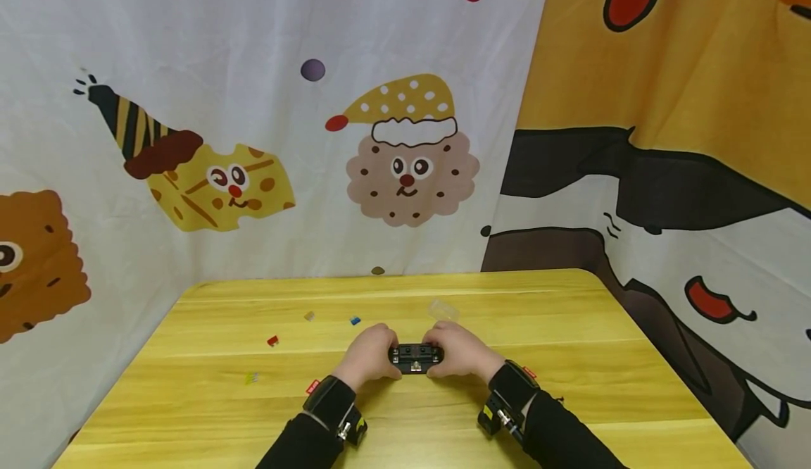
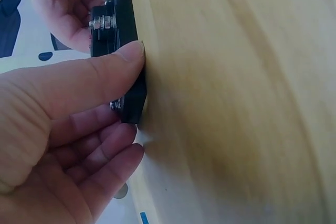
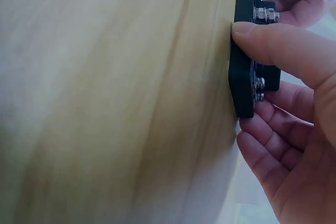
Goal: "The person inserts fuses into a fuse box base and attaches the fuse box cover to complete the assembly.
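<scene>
While I watch from afar, the black device with metal bolts (image 1: 415, 359) sits in the lower centre of the head frame, its long axis running left to right; the left hand (image 1: 372, 353) pinches its left end between thumb and fingers (image 2: 116, 163), the right hand (image 1: 461, 351) its right, neither nearer, and whether it touches the surface (image 1: 570, 346) I cannot tell

We can read no txt, no. or brand; red tag (image 1: 313, 386) on L wrist strap (image 1: 331, 401) has pale marks, too small.
</scene>
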`<action>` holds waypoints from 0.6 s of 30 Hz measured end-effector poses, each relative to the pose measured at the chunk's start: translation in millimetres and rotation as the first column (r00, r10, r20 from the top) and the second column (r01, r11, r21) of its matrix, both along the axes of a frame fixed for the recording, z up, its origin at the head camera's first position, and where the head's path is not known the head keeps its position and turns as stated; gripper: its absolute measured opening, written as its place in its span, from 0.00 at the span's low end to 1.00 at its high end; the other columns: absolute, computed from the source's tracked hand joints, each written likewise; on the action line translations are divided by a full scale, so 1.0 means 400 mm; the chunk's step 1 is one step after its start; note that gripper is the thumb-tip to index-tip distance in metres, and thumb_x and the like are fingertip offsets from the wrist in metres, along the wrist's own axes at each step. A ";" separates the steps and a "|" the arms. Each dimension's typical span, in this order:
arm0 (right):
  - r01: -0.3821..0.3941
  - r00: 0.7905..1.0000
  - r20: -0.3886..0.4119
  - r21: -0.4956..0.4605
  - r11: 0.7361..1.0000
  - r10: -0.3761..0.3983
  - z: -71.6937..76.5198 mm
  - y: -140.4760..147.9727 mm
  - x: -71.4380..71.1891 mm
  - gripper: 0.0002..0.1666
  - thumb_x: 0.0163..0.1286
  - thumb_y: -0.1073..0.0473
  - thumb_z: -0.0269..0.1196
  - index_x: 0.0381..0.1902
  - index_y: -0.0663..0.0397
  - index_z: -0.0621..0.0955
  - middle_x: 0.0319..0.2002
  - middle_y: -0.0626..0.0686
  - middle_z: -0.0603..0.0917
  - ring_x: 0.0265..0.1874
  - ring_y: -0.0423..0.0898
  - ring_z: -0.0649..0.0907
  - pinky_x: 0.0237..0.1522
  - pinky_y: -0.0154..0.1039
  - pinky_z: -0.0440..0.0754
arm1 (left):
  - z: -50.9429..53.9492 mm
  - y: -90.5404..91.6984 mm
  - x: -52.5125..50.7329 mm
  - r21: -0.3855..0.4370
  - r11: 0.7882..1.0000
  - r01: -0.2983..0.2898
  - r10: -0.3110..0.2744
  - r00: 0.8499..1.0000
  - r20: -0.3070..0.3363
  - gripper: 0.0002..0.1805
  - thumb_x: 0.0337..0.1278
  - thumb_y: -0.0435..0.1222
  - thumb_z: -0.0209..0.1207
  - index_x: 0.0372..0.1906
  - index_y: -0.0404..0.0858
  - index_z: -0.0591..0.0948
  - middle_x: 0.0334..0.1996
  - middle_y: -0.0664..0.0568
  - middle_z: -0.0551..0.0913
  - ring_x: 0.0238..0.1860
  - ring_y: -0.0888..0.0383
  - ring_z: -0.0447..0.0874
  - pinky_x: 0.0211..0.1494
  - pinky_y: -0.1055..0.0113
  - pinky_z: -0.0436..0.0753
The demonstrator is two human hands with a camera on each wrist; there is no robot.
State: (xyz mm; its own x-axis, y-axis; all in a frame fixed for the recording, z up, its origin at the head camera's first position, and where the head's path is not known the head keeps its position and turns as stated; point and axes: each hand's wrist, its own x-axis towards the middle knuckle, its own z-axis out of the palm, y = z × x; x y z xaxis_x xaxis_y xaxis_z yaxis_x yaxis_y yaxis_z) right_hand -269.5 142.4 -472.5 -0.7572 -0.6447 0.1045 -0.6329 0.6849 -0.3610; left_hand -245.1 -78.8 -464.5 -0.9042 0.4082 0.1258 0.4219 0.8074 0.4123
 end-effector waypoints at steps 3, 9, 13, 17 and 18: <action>-0.010 1.000 0.000 -0.005 1.000 0.010 0.003 0.003 0.003 0.24 0.47 0.54 0.79 0.42 0.51 0.83 0.37 0.45 0.77 0.35 0.40 0.74 0.42 0.39 0.76 | -0.001 0.001 -0.001 0.007 1.000 -0.007 0.007 1.000 0.014 0.21 0.26 0.38 0.82 0.29 0.37 0.82 0.28 0.55 0.74 0.28 0.60 0.69 0.37 0.65 0.74; -0.016 1.000 0.011 -0.014 1.000 0.016 0.007 0.014 0.003 0.26 0.46 0.53 0.80 0.41 0.53 0.82 0.36 0.46 0.76 0.36 0.40 0.74 0.43 0.40 0.76 | 0.004 0.003 0.002 0.025 0.999 -0.023 0.022 0.999 0.039 0.22 0.26 0.37 0.82 0.29 0.36 0.81 0.28 0.54 0.74 0.29 0.59 0.69 0.38 0.63 0.74; -0.012 1.000 0.024 -0.026 1.000 0.013 0.008 0.025 0.003 0.26 0.46 0.53 0.80 0.41 0.54 0.82 0.36 0.46 0.76 0.36 0.41 0.74 0.44 0.41 0.76 | 0.004 0.003 0.004 0.018 0.999 -0.032 0.031 0.999 0.044 0.22 0.27 0.38 0.82 0.30 0.37 0.82 0.27 0.55 0.73 0.29 0.59 0.69 0.38 0.64 0.74; -0.012 0.999 0.029 -0.035 0.999 0.013 0.009 0.032 0.004 0.26 0.47 0.53 0.80 0.41 0.54 0.82 0.36 0.46 0.76 0.37 0.42 0.76 0.46 0.42 0.76 | 0.002 0.002 0.005 0.011 1.000 -0.028 0.028 0.999 0.033 0.22 0.26 0.38 0.82 0.29 0.37 0.82 0.27 0.56 0.72 0.29 0.59 0.69 0.38 0.64 0.74; -0.012 0.999 0.030 -0.038 0.999 0.014 0.009 0.033 0.004 0.26 0.47 0.53 0.80 0.41 0.54 0.82 0.37 0.46 0.76 0.37 0.43 0.76 0.46 0.42 0.76 | 0.002 0.002 0.005 0.009 1.000 -0.026 0.025 0.999 0.029 0.22 0.26 0.38 0.82 0.29 0.37 0.82 0.27 0.56 0.72 0.29 0.59 0.69 0.38 0.64 0.74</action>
